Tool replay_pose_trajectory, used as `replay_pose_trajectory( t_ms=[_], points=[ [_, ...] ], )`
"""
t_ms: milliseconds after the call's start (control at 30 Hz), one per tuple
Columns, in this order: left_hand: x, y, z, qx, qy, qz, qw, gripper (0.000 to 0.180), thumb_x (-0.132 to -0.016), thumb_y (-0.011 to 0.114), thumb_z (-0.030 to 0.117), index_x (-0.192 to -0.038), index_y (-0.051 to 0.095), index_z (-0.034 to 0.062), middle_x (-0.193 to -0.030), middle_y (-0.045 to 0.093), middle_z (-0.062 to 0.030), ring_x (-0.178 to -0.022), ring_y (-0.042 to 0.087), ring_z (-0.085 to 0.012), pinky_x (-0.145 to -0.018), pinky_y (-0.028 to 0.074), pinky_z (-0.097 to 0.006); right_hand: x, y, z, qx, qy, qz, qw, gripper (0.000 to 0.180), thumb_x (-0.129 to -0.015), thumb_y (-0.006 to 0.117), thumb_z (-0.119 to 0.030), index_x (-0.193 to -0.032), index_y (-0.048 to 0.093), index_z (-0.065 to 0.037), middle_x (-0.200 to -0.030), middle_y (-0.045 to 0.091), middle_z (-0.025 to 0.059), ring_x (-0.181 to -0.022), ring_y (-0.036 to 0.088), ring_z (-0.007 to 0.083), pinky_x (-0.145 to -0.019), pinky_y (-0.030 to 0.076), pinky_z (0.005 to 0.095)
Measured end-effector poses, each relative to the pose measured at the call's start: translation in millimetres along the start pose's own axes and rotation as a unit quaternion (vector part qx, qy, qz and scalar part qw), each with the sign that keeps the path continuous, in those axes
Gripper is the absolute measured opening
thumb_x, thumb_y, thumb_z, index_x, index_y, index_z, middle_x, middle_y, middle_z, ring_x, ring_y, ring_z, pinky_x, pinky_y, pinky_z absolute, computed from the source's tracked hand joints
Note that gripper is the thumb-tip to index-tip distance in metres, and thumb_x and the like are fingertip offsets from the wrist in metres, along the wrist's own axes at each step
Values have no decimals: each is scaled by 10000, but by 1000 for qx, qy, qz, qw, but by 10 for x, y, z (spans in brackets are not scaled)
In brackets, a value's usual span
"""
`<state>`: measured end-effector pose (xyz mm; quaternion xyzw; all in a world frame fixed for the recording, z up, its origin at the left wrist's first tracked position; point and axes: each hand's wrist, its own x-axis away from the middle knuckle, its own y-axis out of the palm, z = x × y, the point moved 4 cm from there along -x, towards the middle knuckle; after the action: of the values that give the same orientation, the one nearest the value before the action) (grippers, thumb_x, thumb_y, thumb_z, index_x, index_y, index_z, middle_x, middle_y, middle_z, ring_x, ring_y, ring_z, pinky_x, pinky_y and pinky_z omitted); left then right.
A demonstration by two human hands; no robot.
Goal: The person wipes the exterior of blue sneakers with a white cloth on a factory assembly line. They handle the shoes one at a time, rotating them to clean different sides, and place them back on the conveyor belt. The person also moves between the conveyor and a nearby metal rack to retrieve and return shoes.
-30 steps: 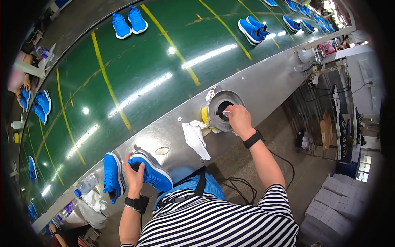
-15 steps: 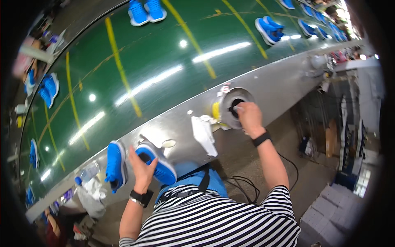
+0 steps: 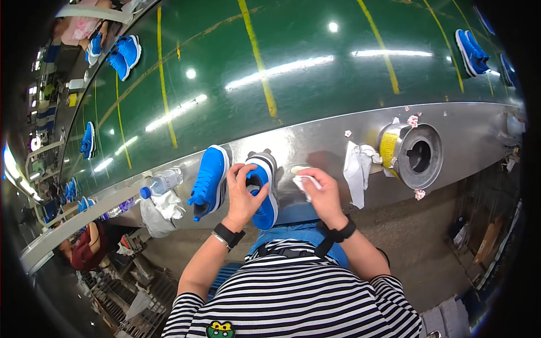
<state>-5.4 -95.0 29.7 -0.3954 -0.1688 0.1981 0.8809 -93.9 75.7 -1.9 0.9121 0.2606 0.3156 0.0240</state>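
Note:
My left hand (image 3: pixel 243 191) grips a blue sneaker (image 3: pixel 264 186) by its opening, sole side turned up toward the steel ledge (image 3: pixel 315 141). A second blue sneaker (image 3: pixel 209 180) lies just left of it on the same ledge. Close to the right of the held shoe, my right hand (image 3: pixel 318 191) is closed on a small white cloth (image 3: pixel 304 181). A dark watch sits on each wrist. I wear a black-and-white striped shirt.
A round metal tin (image 3: pixel 416 155) with a yellow-taped roll lies on its side at the right of the ledge, a white rag (image 3: pixel 356 169) beside it. A plastic bottle (image 3: pixel 160 183) lies at left. Pairs of blue sneakers (image 3: pixel 123 53) ride the green belt (image 3: pixel 270 62).
My right hand left the round tin and came back left beside the held shoe, now holding a small white cloth. The view shifted so the tin sits farther right.

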Motion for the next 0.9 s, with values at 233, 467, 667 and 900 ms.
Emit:
replay_pose_trajectory(
  t_ms=[233,467,667,900],
  points=[
    [-19,11,-45,14,4,23,1000,479,-636,715,57,-1056,486,82,-1043,463,-144,-965,489,-324,-811,431,-373,-346,438,185,50,-75,-26,996,91,-794,612,-49,-881,615,-20,-796,602,14,-735,539,66,-650,436,212],
    [-29,30,-102,43,-2,31,999,468,-639,700,38,-1058,492,53,-1025,491,-150,-966,497,-321,-815,431,-372,-546,601,121,189,-224,-33,956,114,-731,613,0,-842,611,-26,-803,566,91,-743,563,221,-667,442,302],
    [-45,28,-135,60,-6,31,998,462,-639,700,37,-1055,500,57,-1028,490,-150,-963,499,-317,-815,429,-368,-700,697,-22,273,-217,-75,934,108,-722,607,5,-825,605,-26,-780,540,119,-731,556,281,-646,437,341],
    [-37,45,-120,58,-8,40,998,454,-631,695,31,-1042,504,60,-1018,495,-147,-948,499,-312,-803,429,-368,-563,604,78,263,-200,-68,941,91,-725,603,-7,-812,594,-28,-748,534,122,-709,550,308,-635,436,356]
  ],
)
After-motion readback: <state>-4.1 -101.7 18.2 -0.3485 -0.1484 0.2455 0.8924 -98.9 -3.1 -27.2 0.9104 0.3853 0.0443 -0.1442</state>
